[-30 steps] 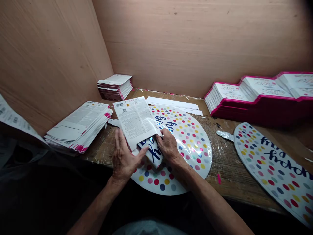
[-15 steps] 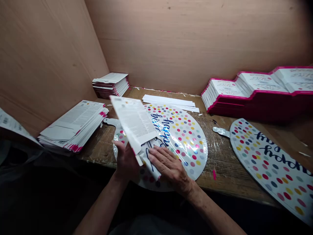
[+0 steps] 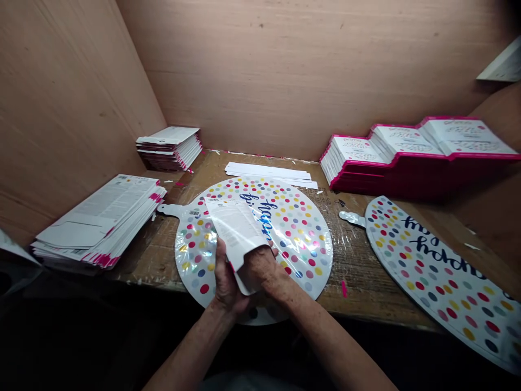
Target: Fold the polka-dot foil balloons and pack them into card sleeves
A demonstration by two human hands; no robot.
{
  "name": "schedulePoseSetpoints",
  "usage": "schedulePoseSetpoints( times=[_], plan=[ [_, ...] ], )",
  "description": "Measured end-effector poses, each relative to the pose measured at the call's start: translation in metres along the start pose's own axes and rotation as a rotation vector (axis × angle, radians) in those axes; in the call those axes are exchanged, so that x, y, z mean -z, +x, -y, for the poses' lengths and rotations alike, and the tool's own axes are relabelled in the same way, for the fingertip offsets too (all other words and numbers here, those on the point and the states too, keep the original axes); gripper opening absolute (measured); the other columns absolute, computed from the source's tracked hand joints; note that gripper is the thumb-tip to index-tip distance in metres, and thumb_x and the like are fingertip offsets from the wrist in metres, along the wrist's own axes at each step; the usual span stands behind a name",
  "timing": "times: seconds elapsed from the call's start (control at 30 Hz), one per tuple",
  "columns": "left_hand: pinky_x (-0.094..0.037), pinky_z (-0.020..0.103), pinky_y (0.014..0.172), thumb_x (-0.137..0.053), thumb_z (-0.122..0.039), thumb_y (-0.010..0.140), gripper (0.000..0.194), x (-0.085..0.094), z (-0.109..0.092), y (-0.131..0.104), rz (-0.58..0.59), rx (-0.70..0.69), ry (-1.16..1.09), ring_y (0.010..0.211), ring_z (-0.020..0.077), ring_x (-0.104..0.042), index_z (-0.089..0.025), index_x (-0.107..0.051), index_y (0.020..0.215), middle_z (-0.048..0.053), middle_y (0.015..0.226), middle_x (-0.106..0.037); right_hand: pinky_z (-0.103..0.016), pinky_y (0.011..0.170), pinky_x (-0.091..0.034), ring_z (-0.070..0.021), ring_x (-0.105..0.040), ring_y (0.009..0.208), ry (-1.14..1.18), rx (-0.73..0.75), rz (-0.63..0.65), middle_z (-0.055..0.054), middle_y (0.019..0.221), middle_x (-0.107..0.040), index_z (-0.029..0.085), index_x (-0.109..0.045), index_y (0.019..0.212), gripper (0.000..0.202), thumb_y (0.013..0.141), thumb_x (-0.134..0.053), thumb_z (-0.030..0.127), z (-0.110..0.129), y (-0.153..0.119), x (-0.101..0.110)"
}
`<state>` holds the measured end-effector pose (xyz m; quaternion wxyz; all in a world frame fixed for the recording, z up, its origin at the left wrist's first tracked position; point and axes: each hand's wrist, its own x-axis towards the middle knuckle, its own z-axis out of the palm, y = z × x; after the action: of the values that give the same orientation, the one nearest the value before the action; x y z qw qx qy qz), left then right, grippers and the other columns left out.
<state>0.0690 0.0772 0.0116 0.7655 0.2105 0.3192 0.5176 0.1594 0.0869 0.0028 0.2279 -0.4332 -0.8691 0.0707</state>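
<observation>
The white printed sleeve is tilted above the near-middle part of the round dotted balloon, the landmark here. The left hand grips the sleeve's lower left side, thumb along its edge. The right hand reaches into the sleeve's open lower end; its fingers are mostly hidden, so whether they are open or closed cannot be told. Just behind the balloon lie white paper strips. To its left is a fanned stack of printed sleeves; behind and left, a smaller stack. Behind and right stand stepped pink-edged packets. To its right lie a pink scrap and, farther out, a second dotted balloon, on the worn tabletop.
</observation>
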Motion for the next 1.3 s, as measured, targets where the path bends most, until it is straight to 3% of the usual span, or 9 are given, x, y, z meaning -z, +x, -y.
schedulePoseSetpoints(
  times=[0.13, 0.23, 0.33, 0.4, 0.5, 0.57, 0.83, 1.1, 1.3],
  plan=[
    [-0.054, 0.039, 0.074, -0.04, -0.084, 0.075, 0.08, 0.02, -0.036, 0.0, -0.037, 0.057, 0.123, 0.081, 0.0276, -0.069, -0.016, -0.07, 0.105, 0.01, 0.082, -0.073, -0.042, 0.095, -0.055, -0.0259, -0.064, 0.11, -0.088, 0.192, -0.122, -0.019, 0.119, -0.067, 0.003, -0.059, 0.125, 0.033, 0.097, -0.046, 0.016, 0.015, -0.018, 0.014],
    [-0.049, 0.034, 0.057, -0.055, -0.075, 0.072, 0.061, 0.039, -0.062, -0.001, -0.229, 0.092, 0.808, 0.055, 0.0221, -0.062, -0.016, -0.067, 0.067, 0.005, 0.053, -0.061, -0.046, 0.102, -0.051, -0.0275, -0.059, 0.121, -0.059, 0.29, -0.232, -0.019, 0.123, -0.065, 0.006, -0.06, 0.123, 0.033, 0.093, -0.048, 0.006, 0.017, -0.051, 0.014],
    [-0.051, 0.036, 0.066, -0.06, -0.06, 0.079, 0.046, 0.041, -0.068, 0.007, -0.442, -0.262, 1.535, 0.063, 0.0236, -0.064, -0.018, -0.063, 0.061, 0.005, 0.056, -0.062, -0.035, 0.089, -0.057, -0.0223, -0.067, 0.104, 0.019, 0.283, -0.276, -0.014, 0.107, -0.072, 0.009, -0.064, 0.112, 0.023, 0.092, -0.051, 0.007, 0.009, -0.08, 0.016],
    [-0.051, 0.039, 0.085, -0.054, -0.047, 0.088, 0.033, 0.034, -0.057, 0.019, -0.292, -0.619, 1.743, 0.089, 0.0262, -0.067, -0.018, -0.069, 0.083, 0.007, 0.083, -0.072, -0.028, 0.079, -0.056, -0.0172, -0.069, 0.09, 0.045, 0.29, -0.303, -0.01, 0.098, -0.073, 0.013, -0.064, 0.105, 0.017, 0.092, -0.055, 0.01, 0.0, -0.089, 0.025],
    [-0.045, 0.04, 0.104, -0.046, -0.034, 0.095, 0.03, 0.023, -0.031, 0.039, 0.242, -0.801, 1.855, 0.119, 0.0254, -0.058, -0.019, -0.066, 0.112, 0.009, 0.119, -0.069, -0.027, 0.074, -0.052, -0.0153, -0.066, 0.082, -0.053, 0.189, -0.333, -0.007, 0.093, -0.072, 0.017, -0.065, 0.103, 0.015, 0.093, -0.055, 0.012, -0.018, -0.088, 0.04],
    [-0.043, 0.043, 0.108, -0.044, -0.032, 0.097, 0.032, 0.022, -0.014, 0.047, 0.409, -0.789, 1.904, 0.126, 0.0262, -0.053, -0.019, -0.065, 0.117, 0.01, 0.126, -0.065, -0.029, 0.076, -0.049, -0.0168, -0.063, 0.083, -0.146, 0.118, -0.256, -0.007, 0.092, -0.07, 0.018, -0.066, 0.1, 0.014, 0.095, -0.053, 0.015, -0.03, -0.086, 0.045],
    [-0.04, 0.048, 0.112, -0.044, -0.031, 0.097, 0.036, 0.025, 0.006, 0.038, 0.366, -0.743, 1.932, 0.133, 0.0291, -0.048, -0.016, -0.06, 0.126, 0.011, 0.136, -0.06, -0.031, 0.076, -0.042, -0.0179, -0.055, 0.081, -0.275, 0.175, 0.034, -0.005, 0.088, -0.066, 0.017, -0.066, 0.093, 0.016, 0.097, -0.051, 0.016, -0.044, -0.092, 0.041],
    [-0.039, 0.047, 0.113, -0.044, -0.027, 0.095, 0.04, 0.019, 0.008, 0.037, 0.34, -0.673, 1.968, 0.136, 0.0284, -0.045, -0.014, -0.055, 0.131, 0.014, 0.14, -0.056, -0.036, 0.073, -0.039, -0.0221, -0.054, 0.078, -0.419, 0.134, 0.097, -0.009, 0.082, -0.064, 0.015, -0.062, 0.084, 0.022, 0.097, -0.051, 0.029, -0.033, -0.071, 0.027],
    [-0.037, 0.049, 0.114, -0.042, -0.033, 0.097, 0.039, 0.018, 0.008, 0.046, 0.417, -0.714, 1.976, 0.136, 0.0298, -0.044, -0.013, -0.055, 0.129, 0.016, 0.141, -0.054, -0.031, 0.063, -0.038, -0.0166, -0.052, 0.065, -0.278, 0.202, 0.218, -0.002, 0.075, -0.061, 0.018, -0.059, 0.078, 0.031, 0.095, -0.056, 0.044, -0.038, -0.115, 0.062]
  ],
)
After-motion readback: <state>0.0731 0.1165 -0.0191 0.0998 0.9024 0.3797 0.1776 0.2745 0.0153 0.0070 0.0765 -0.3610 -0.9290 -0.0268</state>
